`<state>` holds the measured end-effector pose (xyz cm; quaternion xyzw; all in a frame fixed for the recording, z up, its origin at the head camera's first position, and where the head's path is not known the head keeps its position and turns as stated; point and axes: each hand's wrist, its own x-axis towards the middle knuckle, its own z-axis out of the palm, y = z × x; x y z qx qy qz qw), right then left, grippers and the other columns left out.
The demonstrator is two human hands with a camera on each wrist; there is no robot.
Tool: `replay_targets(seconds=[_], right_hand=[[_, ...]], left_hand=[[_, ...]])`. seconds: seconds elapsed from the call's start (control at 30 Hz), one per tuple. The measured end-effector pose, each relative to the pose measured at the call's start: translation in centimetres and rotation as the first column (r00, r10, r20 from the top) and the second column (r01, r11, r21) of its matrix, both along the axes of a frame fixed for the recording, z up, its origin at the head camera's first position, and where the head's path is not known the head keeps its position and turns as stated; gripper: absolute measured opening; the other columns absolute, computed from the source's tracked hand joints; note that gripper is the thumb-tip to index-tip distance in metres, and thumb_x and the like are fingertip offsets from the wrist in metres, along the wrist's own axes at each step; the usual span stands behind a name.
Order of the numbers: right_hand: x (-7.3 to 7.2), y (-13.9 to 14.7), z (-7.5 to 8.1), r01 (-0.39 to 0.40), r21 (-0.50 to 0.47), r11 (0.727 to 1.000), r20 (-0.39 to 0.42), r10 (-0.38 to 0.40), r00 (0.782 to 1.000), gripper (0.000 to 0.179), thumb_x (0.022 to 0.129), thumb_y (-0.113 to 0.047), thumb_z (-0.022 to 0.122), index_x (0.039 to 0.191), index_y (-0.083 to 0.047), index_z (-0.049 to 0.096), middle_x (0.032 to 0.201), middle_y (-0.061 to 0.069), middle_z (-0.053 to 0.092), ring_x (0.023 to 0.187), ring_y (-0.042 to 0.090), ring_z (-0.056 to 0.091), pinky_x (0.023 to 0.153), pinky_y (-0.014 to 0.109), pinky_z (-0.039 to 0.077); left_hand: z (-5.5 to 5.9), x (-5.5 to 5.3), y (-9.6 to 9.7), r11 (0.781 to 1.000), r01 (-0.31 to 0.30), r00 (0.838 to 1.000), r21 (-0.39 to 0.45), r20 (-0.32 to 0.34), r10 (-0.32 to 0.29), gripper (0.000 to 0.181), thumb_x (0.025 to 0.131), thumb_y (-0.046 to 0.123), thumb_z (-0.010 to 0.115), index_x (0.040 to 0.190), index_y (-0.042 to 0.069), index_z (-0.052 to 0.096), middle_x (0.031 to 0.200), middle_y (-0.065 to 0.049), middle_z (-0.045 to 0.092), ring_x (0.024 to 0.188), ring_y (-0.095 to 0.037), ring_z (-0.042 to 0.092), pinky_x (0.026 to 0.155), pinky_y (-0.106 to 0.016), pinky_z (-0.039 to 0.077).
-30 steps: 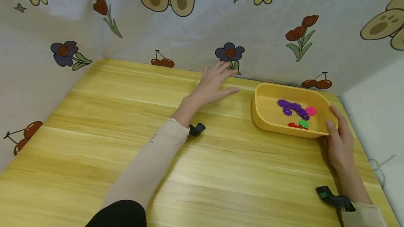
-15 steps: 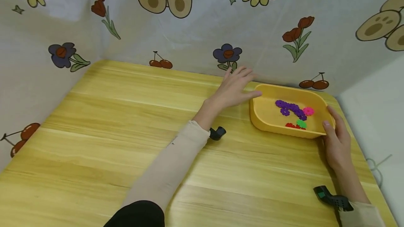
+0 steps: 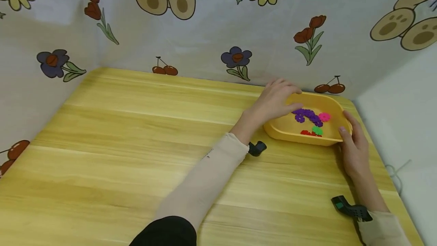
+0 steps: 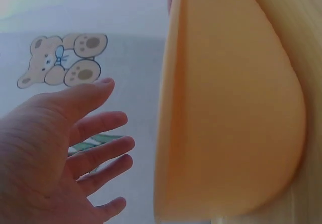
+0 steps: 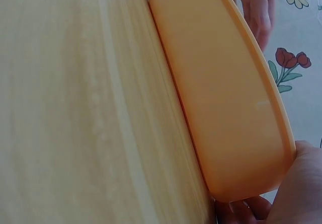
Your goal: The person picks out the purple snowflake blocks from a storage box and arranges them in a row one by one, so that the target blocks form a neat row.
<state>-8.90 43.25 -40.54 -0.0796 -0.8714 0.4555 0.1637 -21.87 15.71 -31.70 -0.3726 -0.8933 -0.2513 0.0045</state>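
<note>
A yellow plastic basin [image 3: 294, 137] with rounded corners stands near the back right of the table. Inside it lie several purple flower-shaped pieces [image 3: 308, 115], a pink one [image 3: 324, 117], a green one [image 3: 317, 130] and some red ones [image 3: 305, 132]. My right hand [image 3: 355, 151] grips the basin's right end, thumb at the rim; in the right wrist view its fingers reach under the basin [image 5: 221, 93]. My left hand [image 3: 274, 101] hovers over the left end, fingers spread and holding nothing. The left wrist view shows a gap between this hand [image 4: 45, 148] and the basin wall [image 4: 231, 108].
The wood-grain table [image 3: 136, 143] meets a white cloth [image 3: 205, 41] printed with flowers, cherries and bears along its back and left. A white surface with a thin pale cord [image 3: 396, 172] lies beyond the right edge. Dark wrist devices [image 3: 351, 208] are strapped to both forearms.
My left hand has moved right, from left of the basin to over its left end. My right hand keeps its grip, and the head view has shifted slightly.
</note>
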Motion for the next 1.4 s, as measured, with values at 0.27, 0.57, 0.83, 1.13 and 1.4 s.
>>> replay_targets(seconds=[0.27, 0.57, 0.83, 1.13, 1.4], right_hand=[[-0.8, -0.4, 0.1, 0.005, 0.002, 1.0, 0.013, -0.005, 1.0, 0.052, 0.114, -0.028, 0.041, 0.165, -0.031, 0.035, 0.172, -0.005, 0.03, 0.152, 0.002, 0.027, 0.112, 0.005, 0.028], [-0.7, -0.1, -0.1, 0.012, -0.014, 1.0, 0.011, -0.012, 1.0, 0.051, 0.114, -0.028, 0.041, 0.165, -0.03, 0.035, 0.172, -0.008, 0.03, 0.157, 0.003, 0.02, 0.129, 0.027, 0.014], [-0.3, 0.2, -0.2, 0.02, -0.018, 1.0, 0.027, -0.019, 0.999, 0.052, 0.114, -0.028, 0.041, 0.165, -0.03, 0.035, 0.173, -0.008, 0.028, 0.154, 0.001, 0.021, 0.128, 0.025, 0.017], [0.6, -0.1, 0.2, 0.029, -0.002, 1.0, 0.032, -0.029, 0.999, 0.052, 0.114, -0.028, 0.042, 0.165, -0.031, 0.035, 0.172, -0.008, 0.028, 0.153, 0.003, 0.024, 0.104, 0.001, 0.032], [1.2, -0.5, 0.5, 0.039, 0.001, 0.999, 0.045, -0.039, 0.998, 0.052, 0.113, -0.028, 0.042, 0.165, -0.033, 0.035, 0.173, -0.007, 0.028, 0.151, 0.004, 0.027, 0.102, 0.001, 0.035]], left_hand=[[0.4, 0.2, 3.1, 0.999, 0.036, 0.999, 0.012, 0.034, -0.037, 0.039, 0.104, 0.047, 0.064, 0.135, 0.024, 0.07, 0.139, 0.01, 0.067, 0.134, -0.01, 0.051, 0.116, -0.022, 0.035], [-2.0, 0.2, 5.7, 0.983, 0.044, 0.996, -0.178, 0.082, -0.03, 0.037, 0.102, 0.043, 0.069, 0.132, 0.022, 0.07, 0.125, 0.01, 0.068, 0.116, -0.01, 0.057, 0.098, -0.022, 0.045], [-3.6, 0.6, 6.0, 0.95, 0.036, 0.995, -0.311, 0.101, -0.005, 0.044, 0.104, 0.046, 0.063, 0.146, 0.031, 0.06, 0.147, 0.01, 0.054, 0.141, -0.013, 0.043, 0.121, -0.036, 0.035], [-3.3, 1.4, 5.6, 0.954, 0.073, 0.997, -0.29, 0.046, -0.063, 0.003, 0.104, 0.025, 0.068, 0.103, 0.022, 0.068, 0.105, 0.008, 0.06, 0.103, -0.011, 0.05, 0.087, -0.025, 0.043], [-3.3, 1.7, 5.4, 0.977, -0.007, 0.992, -0.215, 0.12, 0.034, 0.021, 0.103, 0.002, 0.063, 0.115, 0.018, 0.069, 0.106, 0.006, 0.062, 0.094, -0.008, 0.053, 0.081, -0.02, 0.047]])
